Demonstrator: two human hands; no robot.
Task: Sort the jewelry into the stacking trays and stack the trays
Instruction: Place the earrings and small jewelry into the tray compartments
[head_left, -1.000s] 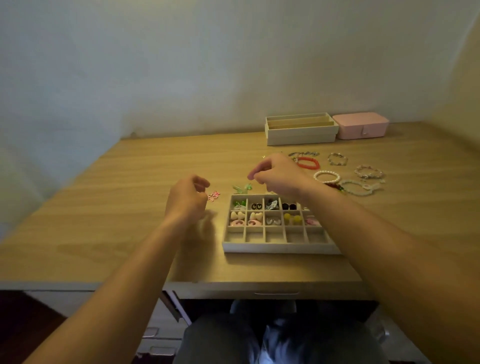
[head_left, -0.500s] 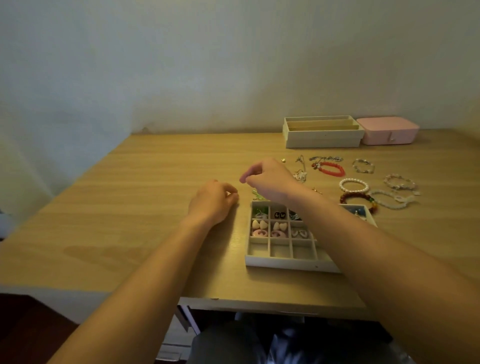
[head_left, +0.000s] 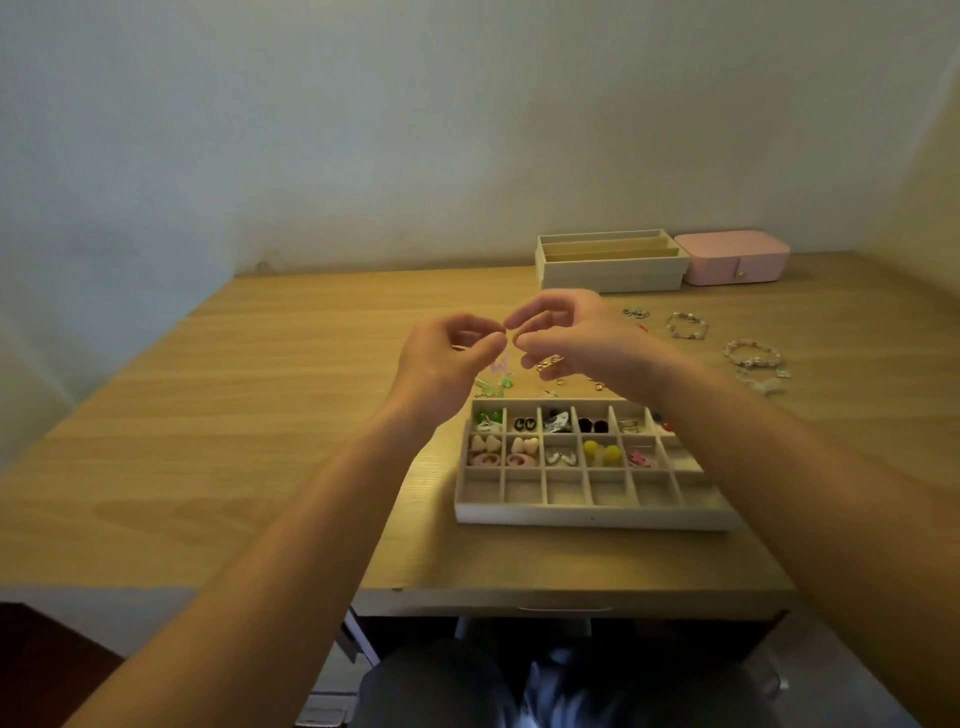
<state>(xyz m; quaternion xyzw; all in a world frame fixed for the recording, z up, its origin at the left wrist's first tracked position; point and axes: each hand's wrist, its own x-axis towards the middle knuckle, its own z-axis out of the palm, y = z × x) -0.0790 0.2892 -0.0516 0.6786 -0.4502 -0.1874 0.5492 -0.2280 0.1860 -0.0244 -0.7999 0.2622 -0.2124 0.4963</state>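
**Mia:** What are our hands doing?

**Ben:** We have both hands up over the wooden desk (head_left: 260, 415). Our left hand (head_left: 447, 353) and our right hand (head_left: 566, 332) are so close that the fingertips nearly meet.

**Mia:** Are we holding something?

**Ben:** Yes. Our left thumb and first finger pinch a tiny pale pink earring (head_left: 502, 359). It hangs down just under the fingertips. It is blurry, so we cannot tell its shape.

**Mia:** And our right hand?

**Ben:** Its fingers are curled, and the thumb and first finger come up to the same spot. We cannot tell if they hold the earring too.

**Mia:** Where is the tray?

**Ben:** The pale grid tray (head_left: 592, 517) lies flat on the desk, near the front edge, below our hands. Our right arm covers its right end.

**Mia:** What is in its little boxes?

**Ben:** In the back row we see green bits (head_left: 489, 417), black hearts (head_left: 524, 424) and dark round studs (head_left: 593, 426). In the middle row we see cream hearts (head_left: 485, 443) with pink rings (head_left: 487, 459), then yellow balls (head_left: 601, 452) and a pink flower (head_left: 638, 458).

**Mia:** What lies loose on the desk?

**Ben:** Green earrings (head_left: 491, 385) lie just behind the tray. Small shiny earrings (head_left: 550, 362) lie under our right hand. Two beaded bracelets (head_left: 687, 326) lie further right.

**Mia:** And at the back?

**Ben:** A cream tray with long slots (head_left: 608, 273) sits by the wall. A pink box (head_left: 732, 260) sits just beside it.
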